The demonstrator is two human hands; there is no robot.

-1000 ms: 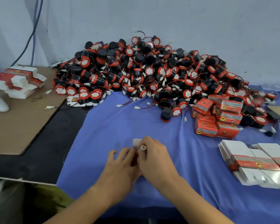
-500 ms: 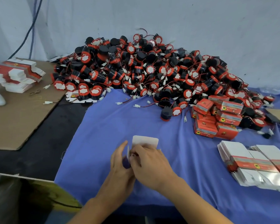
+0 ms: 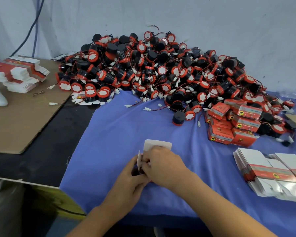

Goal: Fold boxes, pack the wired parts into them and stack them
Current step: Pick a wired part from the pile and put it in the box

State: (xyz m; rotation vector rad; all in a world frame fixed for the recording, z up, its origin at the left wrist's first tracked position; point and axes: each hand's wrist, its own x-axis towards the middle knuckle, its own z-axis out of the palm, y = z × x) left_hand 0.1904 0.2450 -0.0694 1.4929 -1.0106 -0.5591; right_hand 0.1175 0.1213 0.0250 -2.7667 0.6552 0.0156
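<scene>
My left hand [image 3: 132, 178] and right hand [image 3: 162, 166], fingers curled round the box [image 3: 157, 144] on the cloth [image 3: 109, 134], brace it, flap raised, probably for tucking; parts [image 3: 161, 71] and blanks [image 3: 270, 171] lie near, for reaching.

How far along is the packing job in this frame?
Done: a few closed red boxes stacked at the right. In hand: left grip and right grip hold one box, its white flap up. Left: a large pile of wired parts and flat box blanks, unfolded.
</scene>
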